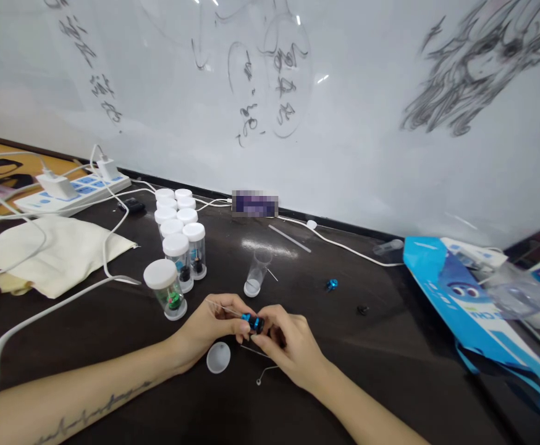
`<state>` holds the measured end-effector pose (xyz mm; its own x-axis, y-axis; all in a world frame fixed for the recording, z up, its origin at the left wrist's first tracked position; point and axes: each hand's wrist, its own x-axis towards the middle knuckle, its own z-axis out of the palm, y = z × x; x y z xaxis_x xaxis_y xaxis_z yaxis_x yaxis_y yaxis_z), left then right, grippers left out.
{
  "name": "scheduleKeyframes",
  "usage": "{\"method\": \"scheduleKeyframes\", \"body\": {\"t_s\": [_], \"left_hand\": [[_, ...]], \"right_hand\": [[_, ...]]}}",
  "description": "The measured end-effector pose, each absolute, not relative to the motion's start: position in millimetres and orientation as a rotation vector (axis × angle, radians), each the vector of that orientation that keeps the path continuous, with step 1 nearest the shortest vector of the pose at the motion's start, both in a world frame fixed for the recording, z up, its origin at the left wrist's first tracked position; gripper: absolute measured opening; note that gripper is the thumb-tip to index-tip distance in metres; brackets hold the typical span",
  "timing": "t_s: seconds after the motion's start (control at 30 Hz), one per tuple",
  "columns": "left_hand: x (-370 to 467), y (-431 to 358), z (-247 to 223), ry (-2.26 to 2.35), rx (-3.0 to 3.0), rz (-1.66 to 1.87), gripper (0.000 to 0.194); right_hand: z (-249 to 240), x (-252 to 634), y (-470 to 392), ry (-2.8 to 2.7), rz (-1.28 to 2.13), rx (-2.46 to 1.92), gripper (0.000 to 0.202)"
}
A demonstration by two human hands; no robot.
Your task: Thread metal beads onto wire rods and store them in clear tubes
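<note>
My left hand (221, 322) and my right hand (291, 346) meet over the dark table, both with fingers pinched on a small blue-and-black part (253, 322). A thin clear strand (221, 305) runs from the part across my left fingers. Below my hands lie a white round cap (218, 358) and a thin wire with a looped end (259, 381). An open clear jar (256, 275) stands just behind them. To the right are a loose blue piece (332, 284) and a small black piece (362, 310).
Several white-capped clear jars (176, 247) stand in rows, with a nearer one (160, 275) holding a green piece. White cables (107, 241), a power strip (80, 188) and pale cloth (47, 253) lie left. A blue package (455, 296) lies right; a whiteboard (344, 154) rises behind.
</note>
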<state>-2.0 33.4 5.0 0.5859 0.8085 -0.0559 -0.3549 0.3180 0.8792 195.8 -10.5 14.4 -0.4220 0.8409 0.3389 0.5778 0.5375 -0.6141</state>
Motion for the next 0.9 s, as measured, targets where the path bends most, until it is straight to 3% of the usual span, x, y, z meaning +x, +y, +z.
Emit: {"method": "scheduleKeyframes", "body": {"t_s": [0.9], "left_hand": [[-1.5,33.7,5.8,0.565,0.975,0.814,0.017]], "right_hand": [[16.1,195.7,-9.5,-2.168,0.528,-1.138,0.017]]}}
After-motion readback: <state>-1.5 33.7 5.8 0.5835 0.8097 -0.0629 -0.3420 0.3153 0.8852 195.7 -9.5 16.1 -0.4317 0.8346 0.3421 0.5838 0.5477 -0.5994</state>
